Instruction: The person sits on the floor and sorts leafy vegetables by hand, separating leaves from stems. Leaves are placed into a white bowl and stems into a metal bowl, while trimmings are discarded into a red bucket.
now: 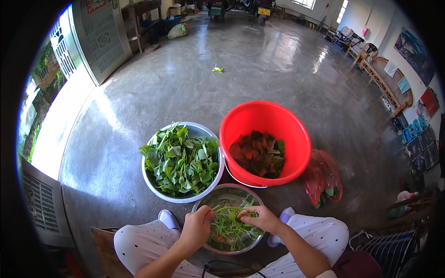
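Between my knees is a round metal basin (258, 243) with thin green stems and leaf scraps in it. Over it, my left hand (199, 222) is closed around one end of a green leafy stem (226, 208). My right hand (260, 219) pinches the stem's other end, close to a leaf. Ahead on the left, a larger metal basin (147, 180) is heaped with leafy green shoots (180, 160). To its right stands a red plastic bucket (295, 146), its lower part holding dark leaves (259, 153).
A red plastic bag (321, 173) with greens lies right of the bucket. One green scrap (219, 69) is on the concrete floor (167, 83). An open metal door (100, 38) is at left; bamboo seating (386, 80) lines the right wall. A wire rack (386, 246) stands by my right knee.
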A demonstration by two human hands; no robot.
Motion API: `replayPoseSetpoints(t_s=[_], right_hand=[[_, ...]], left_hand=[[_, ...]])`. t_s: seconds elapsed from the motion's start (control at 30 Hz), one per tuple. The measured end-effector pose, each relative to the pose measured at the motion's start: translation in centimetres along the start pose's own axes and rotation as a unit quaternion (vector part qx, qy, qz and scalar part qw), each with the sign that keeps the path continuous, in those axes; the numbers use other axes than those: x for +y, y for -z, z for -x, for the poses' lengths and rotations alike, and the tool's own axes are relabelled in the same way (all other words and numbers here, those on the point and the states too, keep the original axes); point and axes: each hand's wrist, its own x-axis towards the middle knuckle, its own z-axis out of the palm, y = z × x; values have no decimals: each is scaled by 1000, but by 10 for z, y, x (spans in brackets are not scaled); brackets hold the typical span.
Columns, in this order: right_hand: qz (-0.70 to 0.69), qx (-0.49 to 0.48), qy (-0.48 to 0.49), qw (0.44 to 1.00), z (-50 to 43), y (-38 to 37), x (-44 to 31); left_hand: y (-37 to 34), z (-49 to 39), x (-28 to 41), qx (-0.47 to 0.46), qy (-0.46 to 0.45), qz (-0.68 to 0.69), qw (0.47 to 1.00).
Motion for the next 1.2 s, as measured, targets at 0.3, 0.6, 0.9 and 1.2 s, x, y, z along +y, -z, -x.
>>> replayPoseSetpoints(t_s=[0.3, 0.6, 0.9, 1.2], right_hand=[[-17, -45, -32, 998, 2, -3, 6], [-220, -62, -72, 971, 5, -2, 9], [122, 48, -77, 988, -1, -8, 10], [432, 359, -136, 816, -6, 40, -12]], left_hand=[[0, -1, -4, 28, 4, -1, 1000], [-3, 1, -12, 26, -12, -12, 1000], [-2, 3, -13, 22, -4, -10, 1000], [-15, 8, -10, 27, 32, 4, 999]])
